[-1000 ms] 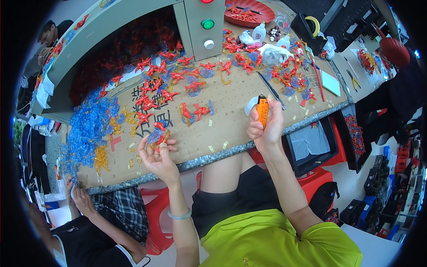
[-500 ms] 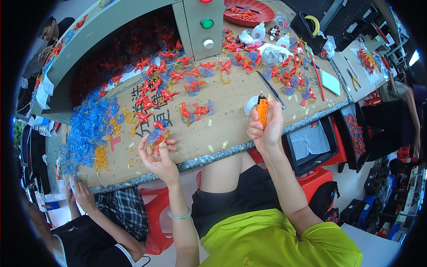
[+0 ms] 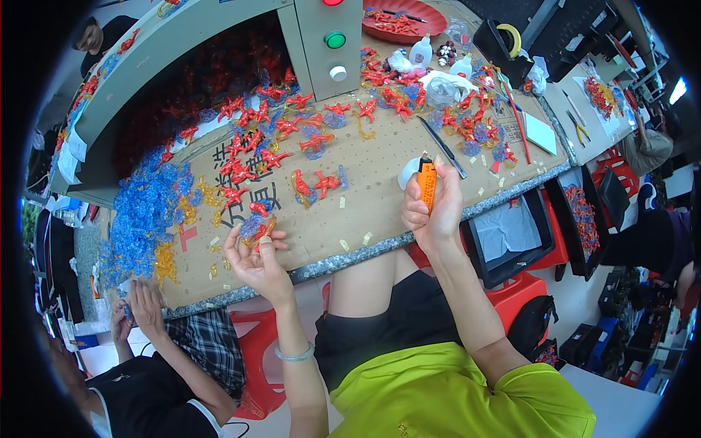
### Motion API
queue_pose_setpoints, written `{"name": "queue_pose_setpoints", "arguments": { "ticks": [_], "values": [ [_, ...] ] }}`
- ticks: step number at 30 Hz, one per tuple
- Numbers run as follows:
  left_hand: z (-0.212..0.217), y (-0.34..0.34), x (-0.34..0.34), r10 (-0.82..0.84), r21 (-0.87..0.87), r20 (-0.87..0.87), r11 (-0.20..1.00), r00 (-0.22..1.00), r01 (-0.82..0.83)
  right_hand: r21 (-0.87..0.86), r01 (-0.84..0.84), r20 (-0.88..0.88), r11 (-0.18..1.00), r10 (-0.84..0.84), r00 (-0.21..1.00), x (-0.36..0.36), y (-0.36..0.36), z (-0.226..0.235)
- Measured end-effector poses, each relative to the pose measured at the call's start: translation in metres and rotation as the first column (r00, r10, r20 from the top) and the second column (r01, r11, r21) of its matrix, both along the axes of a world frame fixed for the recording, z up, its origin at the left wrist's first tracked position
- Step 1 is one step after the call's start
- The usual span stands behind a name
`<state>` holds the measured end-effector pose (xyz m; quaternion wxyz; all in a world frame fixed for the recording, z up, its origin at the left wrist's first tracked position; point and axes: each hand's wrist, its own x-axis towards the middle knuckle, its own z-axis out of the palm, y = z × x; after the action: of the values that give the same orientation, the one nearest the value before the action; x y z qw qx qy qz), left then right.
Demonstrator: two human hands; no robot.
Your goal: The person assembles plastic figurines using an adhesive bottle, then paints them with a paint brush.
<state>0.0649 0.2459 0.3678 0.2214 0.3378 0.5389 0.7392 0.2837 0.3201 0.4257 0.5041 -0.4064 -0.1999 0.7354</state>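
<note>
In the head view, the left hand [image 3: 255, 264] is closed by thumb and fingers on a red figure with clear blue and amber parts [image 3: 255, 228], held above the near edge of the table, left of the middle. The right hand [image 3: 438, 210] is wrapped around an orange lighter [image 3: 427, 184], upright with its black top facing up; the view is too coarse to tell whether a flame burns there. The two hands are well apart, and the lighter is not touching the figure.

Just left of the lighter and partly behind it sits a white round thing [image 3: 408, 174]. Beyond the right hand, a dark slender tool [image 3: 440, 146] lies slantwise on the brown cardboard [image 3: 314, 230]. Between the hands and a little farther off, another red figure [image 3: 326, 183] lies on the cardboard. More figures are scattered on the far side, in front of a grey-green housing [image 3: 310, 66]. At left is a heap of clear blue pieces [image 3: 139, 226], with amber pieces [image 3: 166, 264] at its near right edge. A red dish [image 3: 438, 28] stands at the far side. At near left, a co-worker's hands [image 3: 148, 308] are by the table edge.
</note>
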Motion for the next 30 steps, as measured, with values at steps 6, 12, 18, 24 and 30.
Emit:
{"name": "queue_pose_setpoints", "arguments": {
  "ticks": [6,12,18,24,30],
  "values": [
    [-0.005,0.004,-0.001,-0.009,0.019,-0.001,1.0,1.0,0.009,-0.018,-0.026,0.022,1.0,0.026,0.999,0.004,-0.002,0.002],
    [-0.006,0.005,0.001,0.013,0.024,0.016,1.0,1.0,-0.013,0.219,0.208,0.2,0.953,-0.252,0.947,0.064,-0.01,0.016],
    [-0.012,-0.004,-0.009,0.033,-0.011,-0.052,0.999,0.998,-0.034,0.595,-0.097,0.782,0.798,-0.603,-0.16,0.183,0.058,-0.026],
    [-0.017,0.001,-0.01,0.039,-0.036,-0.035,0.999,0.999,-0.04,0.542,-0.212,0.778,0.813,-0.581,-0.239,0.195,0.1,-0.048],
    [-0.02,0.002,-0.012,0.053,-0.053,-0.047,0.997,0.998,-0.055,0.623,-0.157,0.71,0.766,-0.639,-0.296,0.199,0.111,-0.053]
  ]
}}
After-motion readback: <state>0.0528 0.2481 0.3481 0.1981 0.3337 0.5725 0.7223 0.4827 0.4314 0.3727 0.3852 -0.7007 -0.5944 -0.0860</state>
